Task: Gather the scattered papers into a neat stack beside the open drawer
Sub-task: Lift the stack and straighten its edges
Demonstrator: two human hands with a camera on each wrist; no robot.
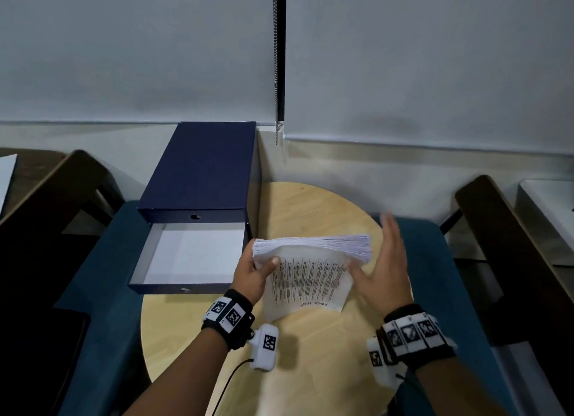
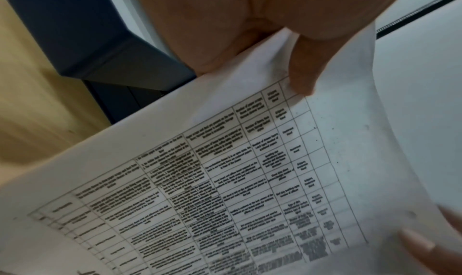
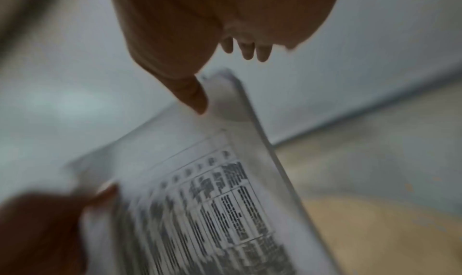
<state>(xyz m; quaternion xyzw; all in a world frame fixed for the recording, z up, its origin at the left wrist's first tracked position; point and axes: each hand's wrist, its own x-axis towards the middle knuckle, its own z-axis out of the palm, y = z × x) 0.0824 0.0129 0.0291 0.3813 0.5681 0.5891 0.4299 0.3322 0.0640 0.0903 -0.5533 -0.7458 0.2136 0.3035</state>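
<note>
Stack of printed papers (image 1: 310, 260) held tilted above round wooden table (image 1: 310, 210), just right of open navy drawer (image 1: 189, 257). Left hand (image 1: 253, 271) pinching stack's left corner. Right hand (image 1: 385, 266) flat-fingered, against stack's right edge.

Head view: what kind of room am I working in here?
Probably an office or meeting corner: a round wooden table, a navy file box with its drawer open, roller blinds, and printed papers.
</note>
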